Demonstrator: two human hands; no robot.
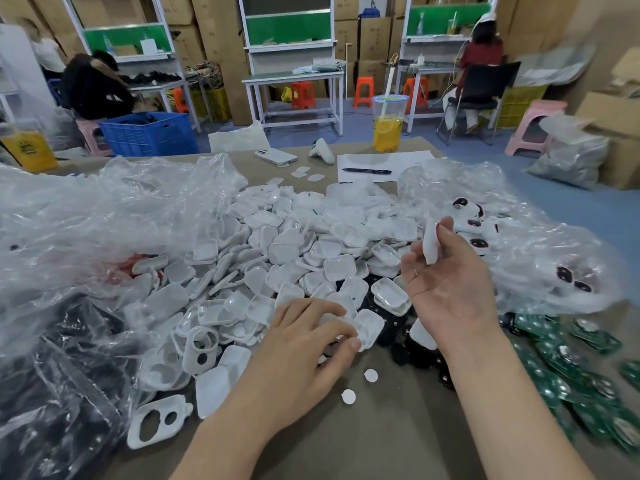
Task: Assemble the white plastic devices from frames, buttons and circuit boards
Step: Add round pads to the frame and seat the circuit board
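Now | left hand point(304, 344) pinches white shell point(372, 325) | right hand point(450, 289) pinches white piece point(430, 242) | risk — nudged pile point(277, 244) could bury loose buttons point(370, 375)

Frames point(156, 424) lie left of the buttons point(370, 375), circuit boards point(568, 386) right, cup point(388, 123) behind

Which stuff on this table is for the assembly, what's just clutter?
Job: white frames, round buttons, green circuit boards, pile of white shells, white piece pinched by right hand, white cover gripped by left hand.
Lying about: drink cup, pen, phone, paper sheet.
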